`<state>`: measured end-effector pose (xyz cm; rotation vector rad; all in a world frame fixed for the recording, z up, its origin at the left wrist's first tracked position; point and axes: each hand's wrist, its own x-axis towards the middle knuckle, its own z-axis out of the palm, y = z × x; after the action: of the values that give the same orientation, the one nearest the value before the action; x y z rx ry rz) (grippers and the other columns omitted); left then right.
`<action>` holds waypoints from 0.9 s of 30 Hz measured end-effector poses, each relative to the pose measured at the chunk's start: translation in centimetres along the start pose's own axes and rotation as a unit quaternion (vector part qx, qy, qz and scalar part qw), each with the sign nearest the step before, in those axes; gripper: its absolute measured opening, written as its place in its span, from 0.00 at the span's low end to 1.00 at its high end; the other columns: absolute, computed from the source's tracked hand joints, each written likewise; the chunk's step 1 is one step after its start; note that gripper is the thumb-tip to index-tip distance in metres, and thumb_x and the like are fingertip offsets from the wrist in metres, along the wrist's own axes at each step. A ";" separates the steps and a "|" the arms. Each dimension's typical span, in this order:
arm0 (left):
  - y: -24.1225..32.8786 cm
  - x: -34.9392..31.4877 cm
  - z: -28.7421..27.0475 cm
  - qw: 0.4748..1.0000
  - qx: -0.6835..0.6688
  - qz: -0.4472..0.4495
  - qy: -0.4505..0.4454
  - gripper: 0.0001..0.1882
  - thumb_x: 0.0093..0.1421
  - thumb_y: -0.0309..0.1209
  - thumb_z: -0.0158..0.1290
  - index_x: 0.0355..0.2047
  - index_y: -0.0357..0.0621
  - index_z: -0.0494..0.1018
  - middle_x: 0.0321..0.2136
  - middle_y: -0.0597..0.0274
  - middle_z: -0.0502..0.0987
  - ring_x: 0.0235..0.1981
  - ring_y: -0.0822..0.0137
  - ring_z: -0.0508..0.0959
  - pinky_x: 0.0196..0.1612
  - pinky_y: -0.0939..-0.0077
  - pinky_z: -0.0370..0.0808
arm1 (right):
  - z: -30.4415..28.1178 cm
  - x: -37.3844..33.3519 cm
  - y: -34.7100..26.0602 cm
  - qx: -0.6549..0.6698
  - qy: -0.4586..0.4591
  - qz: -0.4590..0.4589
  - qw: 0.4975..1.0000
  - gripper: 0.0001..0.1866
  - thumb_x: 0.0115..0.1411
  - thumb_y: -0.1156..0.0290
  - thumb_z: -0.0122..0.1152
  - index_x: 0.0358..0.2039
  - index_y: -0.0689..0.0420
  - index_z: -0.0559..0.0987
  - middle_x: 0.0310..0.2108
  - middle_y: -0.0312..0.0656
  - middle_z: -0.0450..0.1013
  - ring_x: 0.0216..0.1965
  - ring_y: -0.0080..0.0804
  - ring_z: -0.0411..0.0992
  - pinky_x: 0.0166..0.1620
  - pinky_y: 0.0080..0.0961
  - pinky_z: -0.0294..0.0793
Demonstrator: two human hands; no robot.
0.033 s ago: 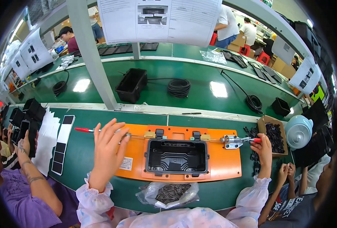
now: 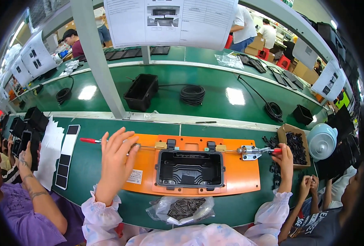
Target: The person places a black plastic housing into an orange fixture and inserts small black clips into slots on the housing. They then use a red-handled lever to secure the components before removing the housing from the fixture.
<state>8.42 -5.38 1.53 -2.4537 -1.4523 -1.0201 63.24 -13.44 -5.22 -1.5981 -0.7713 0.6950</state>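
Observation:
An orange fixture board (image 2: 241, 176) lies in front of me with a black plastic box (image 2: 190, 183) seated on it, its open inside facing up. My right hand (image 2: 286, 158) is closed on the red handle of the right toggle clamp (image 2: 251, 153), whose rod points toward the box. Over the board's left end, my left hand (image 2: 118, 158) is raised with fingers spread, holding nothing. It partly hides the left toggle clamp, whose red handle (image 2: 90, 140) sticks out to the left. Small tan blocks (image 2: 160, 145) sit at the rod ends beside the box's black latches.
Below the board lies a plastic bag of screws (image 2: 186, 208). At right are a cardboard box of small black parts (image 2: 298, 149) and a light blue fan (image 2: 322, 141). Coiled black cable (image 2: 192, 95) and a black bin (image 2: 142, 92) sit behind. People sit close on both sides.

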 end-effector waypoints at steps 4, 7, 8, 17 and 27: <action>-2.4 4.3 2.7 0.996 -0.072 0.045 -0.004 0.12 0.62 0.27 0.58 0.46 0.39 0.77 0.46 0.53 0.79 0.54 0.48 0.75 0.60 0.53 0.66 | 7.5 -6.7 -6.8 -0.341 0.142 -0.408 0.835 0.17 0.65 0.73 0.59 0.53 0.64 0.74 0.52 0.53 0.72 0.54 0.49 0.69 0.57 0.37 0.67; -5.2 9.1 6.7 0.996 -0.071 0.036 -0.034 0.15 0.64 0.31 0.56 0.48 0.35 0.75 0.45 0.48 0.79 0.50 0.45 0.76 0.53 0.58 0.73 | 14.4 -13.6 -10.2 -0.301 -0.245 -0.464 0.796 0.20 0.54 0.69 0.70 0.47 0.60 0.80 0.38 0.45 0.80 0.40 0.43 0.78 0.43 0.36 0.77; -6.2 10.7 7.4 0.997 -0.060 0.031 -0.049 0.17 0.64 0.34 0.56 0.48 0.34 0.74 0.45 0.46 0.78 0.49 0.45 0.76 0.51 0.58 0.74 | 16.8 -14.7 -9.7 -0.225 -0.309 -0.504 0.774 0.23 0.53 0.66 0.72 0.48 0.60 0.80 0.38 0.44 0.79 0.38 0.39 0.78 0.40 0.33 0.77; -8.2 17.9 18.2 0.953 0.130 -0.156 -0.226 0.33 0.56 0.42 0.65 0.52 0.28 0.70 0.40 0.41 0.83 0.42 0.47 0.84 0.44 0.56 0.81 | 19.9 -16.2 -6.9 -0.292 -0.347 -0.515 0.727 0.13 0.54 0.72 0.62 0.40 0.63 0.78 0.31 0.40 0.74 0.33 0.36 0.74 0.37 0.31 0.73; -8.1 17.6 12.3 0.981 -0.016 -0.105 -0.164 0.23 0.57 0.39 0.61 0.48 0.36 0.75 0.43 0.42 0.81 0.47 0.42 0.79 0.50 0.52 0.75 | 17.7 -17.9 -12.3 -0.276 -0.182 -0.612 0.718 0.21 0.45 0.75 0.59 0.41 0.70 0.78 0.36 0.49 0.77 0.35 0.39 0.76 0.38 0.32 0.75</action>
<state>13.42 16.99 0.76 -2.6320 -1.8373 -0.6952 37.09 -15.76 4.64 -1.0216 -2.1836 -0.2794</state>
